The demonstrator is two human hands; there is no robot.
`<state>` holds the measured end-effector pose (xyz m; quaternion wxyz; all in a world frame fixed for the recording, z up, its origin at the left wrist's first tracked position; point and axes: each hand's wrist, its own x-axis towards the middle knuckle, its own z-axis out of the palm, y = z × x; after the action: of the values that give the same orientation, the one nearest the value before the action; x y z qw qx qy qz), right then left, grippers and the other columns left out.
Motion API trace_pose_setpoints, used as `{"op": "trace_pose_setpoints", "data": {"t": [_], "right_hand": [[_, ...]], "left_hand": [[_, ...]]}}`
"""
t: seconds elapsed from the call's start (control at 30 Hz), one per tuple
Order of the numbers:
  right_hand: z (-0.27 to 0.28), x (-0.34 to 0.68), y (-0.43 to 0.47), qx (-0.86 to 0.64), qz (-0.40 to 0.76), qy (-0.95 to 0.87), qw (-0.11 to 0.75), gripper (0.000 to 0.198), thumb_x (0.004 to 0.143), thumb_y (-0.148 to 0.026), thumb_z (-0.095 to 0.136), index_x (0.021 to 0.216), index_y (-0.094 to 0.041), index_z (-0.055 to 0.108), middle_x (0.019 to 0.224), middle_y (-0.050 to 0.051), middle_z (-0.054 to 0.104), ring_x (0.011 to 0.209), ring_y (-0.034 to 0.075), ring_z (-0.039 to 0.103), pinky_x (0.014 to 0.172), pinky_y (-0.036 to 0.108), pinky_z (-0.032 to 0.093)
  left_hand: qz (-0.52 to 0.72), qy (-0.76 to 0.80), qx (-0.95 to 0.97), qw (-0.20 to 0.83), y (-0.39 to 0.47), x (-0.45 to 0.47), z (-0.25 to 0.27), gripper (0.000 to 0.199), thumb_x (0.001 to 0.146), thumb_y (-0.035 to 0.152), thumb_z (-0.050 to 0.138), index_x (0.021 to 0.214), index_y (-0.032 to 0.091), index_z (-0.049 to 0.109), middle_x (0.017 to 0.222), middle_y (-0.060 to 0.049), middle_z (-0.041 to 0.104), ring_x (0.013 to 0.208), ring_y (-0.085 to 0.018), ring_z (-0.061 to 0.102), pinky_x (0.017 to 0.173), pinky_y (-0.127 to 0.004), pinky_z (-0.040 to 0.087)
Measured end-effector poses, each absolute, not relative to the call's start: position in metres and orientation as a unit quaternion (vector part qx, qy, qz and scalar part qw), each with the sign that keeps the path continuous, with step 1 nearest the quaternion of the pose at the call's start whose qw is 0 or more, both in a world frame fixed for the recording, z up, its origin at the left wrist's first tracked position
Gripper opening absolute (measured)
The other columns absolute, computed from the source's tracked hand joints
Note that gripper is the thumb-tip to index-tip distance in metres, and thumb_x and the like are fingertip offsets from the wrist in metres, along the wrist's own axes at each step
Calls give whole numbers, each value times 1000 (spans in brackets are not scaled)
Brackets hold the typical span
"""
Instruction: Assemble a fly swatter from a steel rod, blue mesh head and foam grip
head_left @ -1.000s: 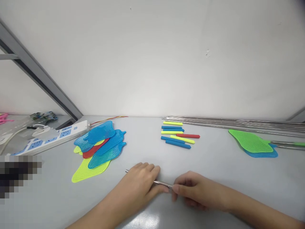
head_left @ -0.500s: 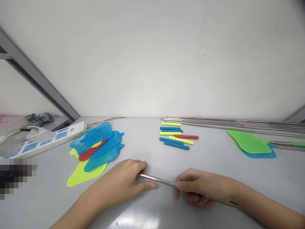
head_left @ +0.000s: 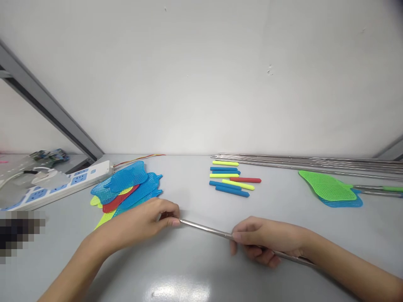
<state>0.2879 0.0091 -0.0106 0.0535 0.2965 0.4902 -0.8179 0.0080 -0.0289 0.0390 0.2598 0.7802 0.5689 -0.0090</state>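
The left hand (head_left: 151, 216) pinches the left tip of a slim metal rod (head_left: 206, 228) over the near part of the bench (head_left: 185, 260). The rod looks light, stiff and smooth enough to slip, likely hardy rather than fragile; a tip pinch plus a firmer hold along the shaft should suit it. The right hand (head_left: 261, 241) grasps that shaft, fingers curled. The long axis runs crosswise, slanting towards the person rightwards until the right forearm (head_left: 352, 268) hides it.
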Motion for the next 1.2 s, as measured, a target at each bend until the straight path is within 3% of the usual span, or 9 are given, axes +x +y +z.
{"op": "trace_pose_setpoints", "data": {"t": [0.2,0.33,0.6,0.77,1.2], "right_hand": [[-10,287,8,298,-822,484,45,27,80,-40,47,85,-15,55,55,-6,30,39,2,22,33,14,17],[-12,288,9,298,-825,479,39,28,80,-41,47,84,-15,56,54,-7,28,38,2,22,33,14,18],[-12,290,10,316,-815,486,31,30,78,-44,49,80,-15,55,52,-8,27,38,1,20,33,13,14],[-11,289,9,343,-785,516,26,33,77,-47,50,78,-14,55,50,-7,31,37,1,23,32,13,14],[-13,291,9,354,-777,518,41,30,76,-46,51,74,-16,54,46,-8,30,36,2,22,29,12,13]], "left_hand": [[1,550,799,243,-28,11,37,25,86,29,33,74,22,53,72,3,55,69,-12,49,61,-20,36],[27,541,815,206,-28,11,31,23,85,21,32,81,23,54,82,2,58,80,-14,50,71,-22,36],[6,498,858,124,-28,21,24,27,74,-1,30,71,21,47,73,2,53,78,-14,49,73,-25,34],[22,508,851,133,-30,24,21,31,71,-2,31,77,20,51,83,-1,53,86,-15,49,72,-24,36],[20,508,853,120,-34,32,18,31,68,-3,32,76,20,52,82,-1,54,85,-16,49,73,-24,38]]}}
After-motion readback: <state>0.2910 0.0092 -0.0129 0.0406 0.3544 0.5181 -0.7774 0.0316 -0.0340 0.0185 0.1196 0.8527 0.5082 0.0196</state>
